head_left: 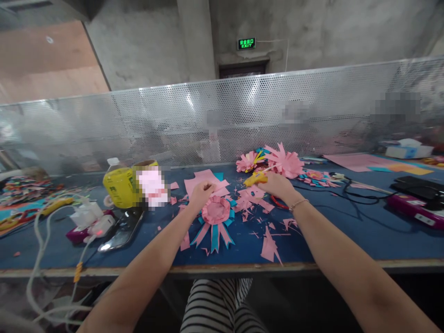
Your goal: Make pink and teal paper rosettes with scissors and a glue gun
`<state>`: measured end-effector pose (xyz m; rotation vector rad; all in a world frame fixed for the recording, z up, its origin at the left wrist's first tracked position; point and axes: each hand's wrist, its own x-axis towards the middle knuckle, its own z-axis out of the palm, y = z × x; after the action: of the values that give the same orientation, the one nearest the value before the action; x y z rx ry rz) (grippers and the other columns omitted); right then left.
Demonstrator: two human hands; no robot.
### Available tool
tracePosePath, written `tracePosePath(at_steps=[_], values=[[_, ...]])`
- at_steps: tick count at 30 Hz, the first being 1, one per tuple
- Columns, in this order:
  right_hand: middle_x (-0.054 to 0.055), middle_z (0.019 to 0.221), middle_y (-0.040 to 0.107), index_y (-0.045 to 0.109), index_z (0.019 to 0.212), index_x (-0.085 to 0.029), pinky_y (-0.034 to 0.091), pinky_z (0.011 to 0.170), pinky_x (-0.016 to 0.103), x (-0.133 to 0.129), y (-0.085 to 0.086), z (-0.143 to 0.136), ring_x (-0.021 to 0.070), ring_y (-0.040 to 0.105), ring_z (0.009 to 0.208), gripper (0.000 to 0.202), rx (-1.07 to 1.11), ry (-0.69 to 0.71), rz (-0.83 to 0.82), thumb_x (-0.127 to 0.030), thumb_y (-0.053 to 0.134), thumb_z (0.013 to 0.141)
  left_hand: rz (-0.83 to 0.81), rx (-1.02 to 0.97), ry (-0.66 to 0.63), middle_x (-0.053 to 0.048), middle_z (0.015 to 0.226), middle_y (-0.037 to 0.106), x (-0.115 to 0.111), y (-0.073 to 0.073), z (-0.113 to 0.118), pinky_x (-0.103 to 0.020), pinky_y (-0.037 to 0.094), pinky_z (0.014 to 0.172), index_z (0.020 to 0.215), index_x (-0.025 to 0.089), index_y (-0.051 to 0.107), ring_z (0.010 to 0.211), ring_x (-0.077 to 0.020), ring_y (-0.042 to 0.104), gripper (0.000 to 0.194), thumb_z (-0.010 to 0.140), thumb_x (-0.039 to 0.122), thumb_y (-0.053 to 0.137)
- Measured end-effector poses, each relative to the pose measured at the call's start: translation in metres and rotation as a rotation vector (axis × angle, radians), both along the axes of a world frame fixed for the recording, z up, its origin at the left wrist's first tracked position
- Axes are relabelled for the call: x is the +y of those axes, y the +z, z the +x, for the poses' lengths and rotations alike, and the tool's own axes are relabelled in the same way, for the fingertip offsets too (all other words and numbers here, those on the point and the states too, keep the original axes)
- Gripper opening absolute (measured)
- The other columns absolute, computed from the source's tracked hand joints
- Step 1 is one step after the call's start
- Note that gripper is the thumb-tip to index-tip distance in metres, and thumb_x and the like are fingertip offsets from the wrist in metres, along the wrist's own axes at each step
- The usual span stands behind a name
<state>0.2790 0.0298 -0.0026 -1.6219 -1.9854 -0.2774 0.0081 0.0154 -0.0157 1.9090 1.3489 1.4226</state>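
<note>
My right hand is wrapped round a yellow hot glue gun, its nozzle pointing left and a pale glue stick showing at its back. My left hand is pinched on a pink paper strip, just above a round paper rosette. The rosette lies flat, with a ruffled pink rim and pink and blue tails fanning toward the table's front edge. Behind the left hand lie pink paper sheets. Pink scraps are scattered between the hands and the rosette.
Finished-looking paper flowers stand at the back. A yellow-labelled bottle, a phone and chargers on a power strip sit left. Black cables run right toward a purple box. A perforated metal screen borders the back.
</note>
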Motion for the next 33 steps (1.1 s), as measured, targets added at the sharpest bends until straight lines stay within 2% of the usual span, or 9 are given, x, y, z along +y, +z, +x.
tracePosePath(at_steps=[3, 9, 15, 20, 33], values=[[0.010, 0.087, 0.064, 0.056, 0.094, -0.015, 0.040, 0.063, 0.027, -0.003, 0.004, -0.006, 0.0209, 0.058, 0.078, 0.034, 0.034, -0.033, 0.050, -0.037, 0.046, 0.070, -0.013, 0.008, -0.060, 0.003, 0.053, 0.048, 0.001, -0.001, 0.000, -0.022, 0.034, 0.054, 0.057, 0.016, 0.049, 0.054, -0.0094, 0.044, 0.017, 0.066, 0.030, 0.049], [0.011, 0.090, 0.061, 0.050, 0.096, -0.013, 0.040, 0.068, 0.028, -0.002, 0.002, -0.013, 0.0222, 0.056, 0.084, 0.033, 0.030, 0.075, 0.183, -0.033, 0.047, 0.070, -0.018, 0.003, -0.119, 0.003, 0.053, 0.047, 0.001, -0.001, 0.000, -0.022, 0.034, 0.055, 0.058, 0.015, 0.051, 0.054, -0.0094, 0.044, 0.016, 0.066, 0.029, 0.051], [0.012, 0.094, 0.058, 0.049, 0.099, -0.012, 0.042, 0.071, 0.030, 0.004, -0.001, -0.011, 0.0221, 0.054, 0.088, 0.032, -0.027, 0.159, 0.250, -0.029, 0.047, 0.071, -0.086, -0.150, -0.184, 0.003, 0.052, 0.047, 0.004, -0.003, 0.002, -0.022, 0.037, 0.056, 0.054, 0.015, 0.051, 0.053, -0.0087, 0.044, 0.018, 0.062, 0.031, 0.055], [0.013, 0.098, 0.057, 0.047, 0.103, -0.011, 0.042, 0.074, 0.032, 0.006, -0.001, -0.011, 0.0229, 0.053, 0.092, 0.035, -0.057, 0.178, 0.255, -0.028, 0.045, 0.073, -0.141, -0.226, -0.191, 0.003, 0.054, 0.050, 0.003, -0.001, 0.004, -0.023, 0.038, 0.057, 0.056, 0.014, 0.053, 0.054, -0.0087, 0.046, 0.019, 0.059, 0.033, 0.057], [0.013, 0.100, 0.055, 0.046, 0.105, -0.011, 0.041, 0.076, 0.032, 0.005, 0.002, -0.010, 0.0224, 0.051, 0.094, 0.032, -0.065, 0.196, 0.222, -0.028, 0.042, 0.077, -0.153, -0.238, -0.213, 0.003, 0.053, 0.049, 0.001, 0.000, 0.005, -0.022, 0.037, 0.055, 0.055, 0.014, 0.054, 0.052, -0.0083, 0.045, 0.016, 0.057, 0.029, 0.059]])
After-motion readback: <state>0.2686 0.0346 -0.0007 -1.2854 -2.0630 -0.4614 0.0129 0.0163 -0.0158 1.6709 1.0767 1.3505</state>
